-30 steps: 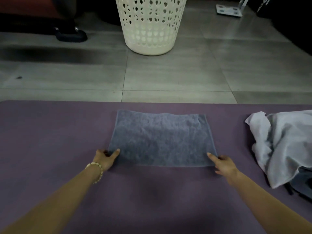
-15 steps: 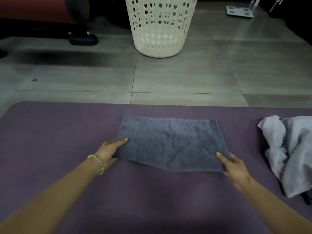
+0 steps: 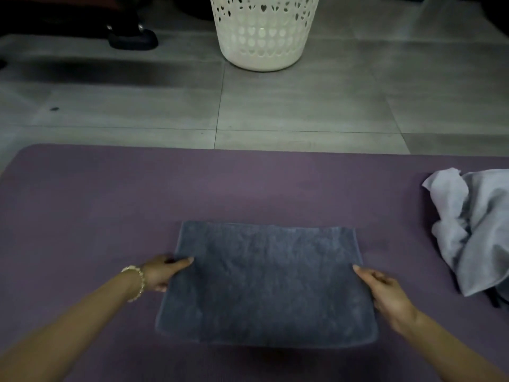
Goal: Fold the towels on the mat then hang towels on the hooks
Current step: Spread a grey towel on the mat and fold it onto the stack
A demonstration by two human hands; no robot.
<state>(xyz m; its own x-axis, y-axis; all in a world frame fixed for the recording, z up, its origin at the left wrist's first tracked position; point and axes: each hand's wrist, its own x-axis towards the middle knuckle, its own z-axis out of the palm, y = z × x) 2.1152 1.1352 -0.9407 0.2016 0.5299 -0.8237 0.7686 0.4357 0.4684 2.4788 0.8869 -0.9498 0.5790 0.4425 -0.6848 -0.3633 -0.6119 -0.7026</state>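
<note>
A dark grey folded towel (image 3: pixel 265 285) is held over the purple mat (image 3: pixel 110 205), its near edge lifted toward me. My left hand (image 3: pixel 162 272), with a beaded bracelet at the wrist, pinches the towel's left edge, thumb on top. My right hand (image 3: pixel 385 292) pinches the right edge the same way. A crumpled light grey towel (image 3: pixel 479 227) lies on the mat at the far right. No hooks are in view.
A white perforated laundry basket (image 3: pixel 263 31) stands on the grey tiled floor beyond the mat. A dark wheeled base (image 3: pixel 133 38) sits at the upper left. Something dark pokes out under the light towel (image 3: pixel 495 300).
Both hands went from touching the towel's near corners to pinching its side edges and have lifted it off the mat and drawn it toward me.
</note>
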